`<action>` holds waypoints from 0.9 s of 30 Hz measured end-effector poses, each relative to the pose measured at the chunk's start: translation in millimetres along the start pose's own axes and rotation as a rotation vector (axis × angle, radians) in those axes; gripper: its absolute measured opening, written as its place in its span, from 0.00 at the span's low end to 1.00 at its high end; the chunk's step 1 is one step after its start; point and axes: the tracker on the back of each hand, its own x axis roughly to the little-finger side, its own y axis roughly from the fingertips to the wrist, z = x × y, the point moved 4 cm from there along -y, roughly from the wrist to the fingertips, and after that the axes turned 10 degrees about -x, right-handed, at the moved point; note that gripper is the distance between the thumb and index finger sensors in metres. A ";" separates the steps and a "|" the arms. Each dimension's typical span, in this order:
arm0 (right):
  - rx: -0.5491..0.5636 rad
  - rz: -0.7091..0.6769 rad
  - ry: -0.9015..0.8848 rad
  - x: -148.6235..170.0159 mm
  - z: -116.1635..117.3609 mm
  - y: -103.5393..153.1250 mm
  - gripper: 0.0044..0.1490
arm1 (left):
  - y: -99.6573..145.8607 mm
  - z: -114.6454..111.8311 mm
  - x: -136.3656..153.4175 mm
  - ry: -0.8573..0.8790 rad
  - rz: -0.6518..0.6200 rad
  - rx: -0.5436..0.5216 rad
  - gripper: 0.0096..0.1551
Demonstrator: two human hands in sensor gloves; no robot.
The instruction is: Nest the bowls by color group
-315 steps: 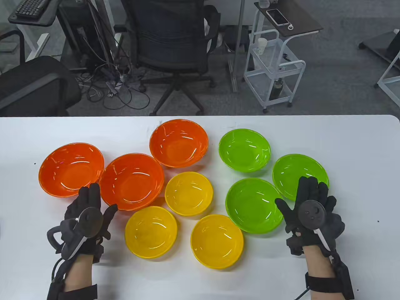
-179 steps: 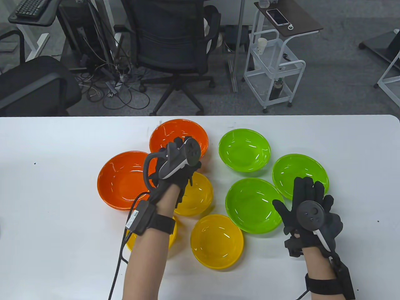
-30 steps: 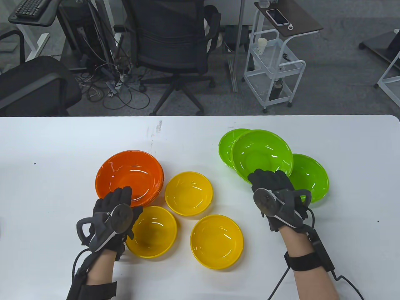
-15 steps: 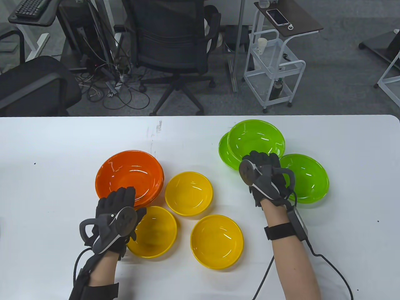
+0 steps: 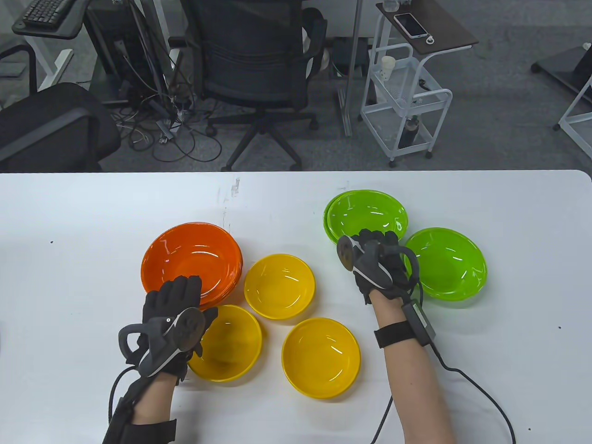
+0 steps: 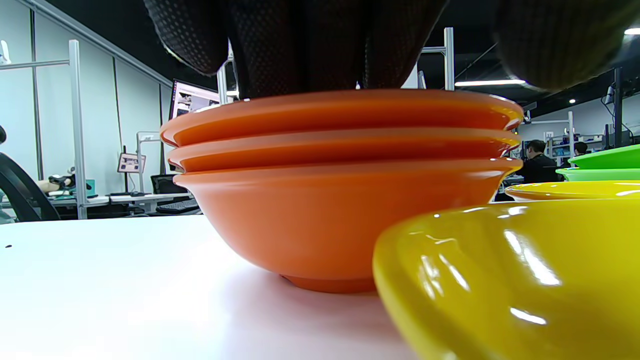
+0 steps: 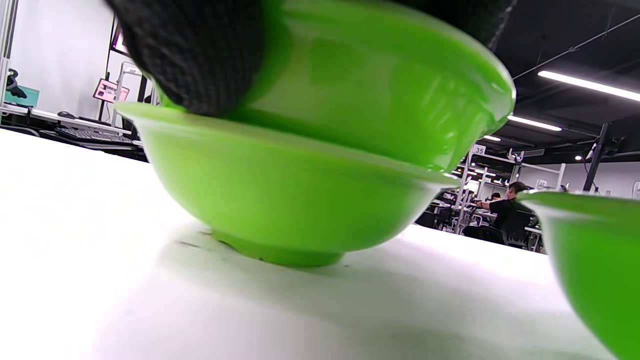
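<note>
While the right hand (image 5: pixel 377 263) still grips the near rim of the upper green bowl (image 5: pixel 367 217), with its fingers (image 7: pixel 195 55) curled over that rim, the bowl sits tilted inside the lower green bowl (image 7: pixel 270 200) and is not fully seated, as the right wrist view shows. I think the danger is here: if the fingers let go too early, the bowl may rock or slide sideways, and a glove finger caught between the two rims could lift it out again when the hand pulls away. The third green bowl (image 5: pixel 446 267) stands just beside the pair on the right, close to the wrist, so a careless withdrawal may push it. The left hand (image 5: pixel 173 319) rests with flat, spread fingers on the near rim of the orange stack (image 6: pixel 345 185), three bowls nested, and it holds nothing. Its palm hangs above the nearest yellow bowl (image 5: pixel 226 342), which touches or almost touches the orange stack, so a move there may knock it. The other two yellow bowls (image 5: pixel 280 286) (image 5: pixel 321 357) wait separately between the hands, not yet nested. Behind the white table (image 5: pixel 69 222) an office chair (image 5: pixel 256 60) and a small cart (image 5: pixel 407 92) stand well apart.
</note>
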 end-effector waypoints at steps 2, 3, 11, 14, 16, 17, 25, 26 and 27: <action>-0.028 -0.001 0.000 -2.2 0.8 -1.3 0.25 | 0.2 1.0 0.0 -0.003 0.000 -0.007 0.45; -0.038 0.003 0.007 -3.1 0.7 -1.4 0.27 | 0.3 1.1 -0.1 -0.003 0.000 -0.007 0.45; -0.106 0.014 0.045 -10.3 4.7 -2.5 0.32 | 0.7 1.3 -0.4 0.001 0.001 0.004 0.45; -0.123 0.021 0.054 -8.1 2.2 -0.6 0.37 | 0.8 -1.2 -0.1 -0.001 0.002 0.008 0.45; -0.106 0.025 0.055 -4.5 -2.7 2.4 0.40 | 0.7 -1.6 -0.2 -0.004 0.000 0.012 0.45; -0.097 0.029 0.049 -2.0 -5.6 3.9 0.41 | 0.7 -0.9 -0.5 0.000 0.000 0.013 0.45; -0.097 0.082 -0.046 40.2 -20.7 30.1 0.54 | 0.1 -2.0 0.0 -0.009 0.004 0.017 0.45; -0.097 0.091 -0.049 46.9 -20.5 33.7 0.55 | 0.3 -2.7 0.7 -0.011 0.007 0.021 0.45; -0.111 0.104 -0.053 55.3 -18.9 37.6 0.58 | 0.3 -3.0 0.9 -0.011 0.008 0.023 0.45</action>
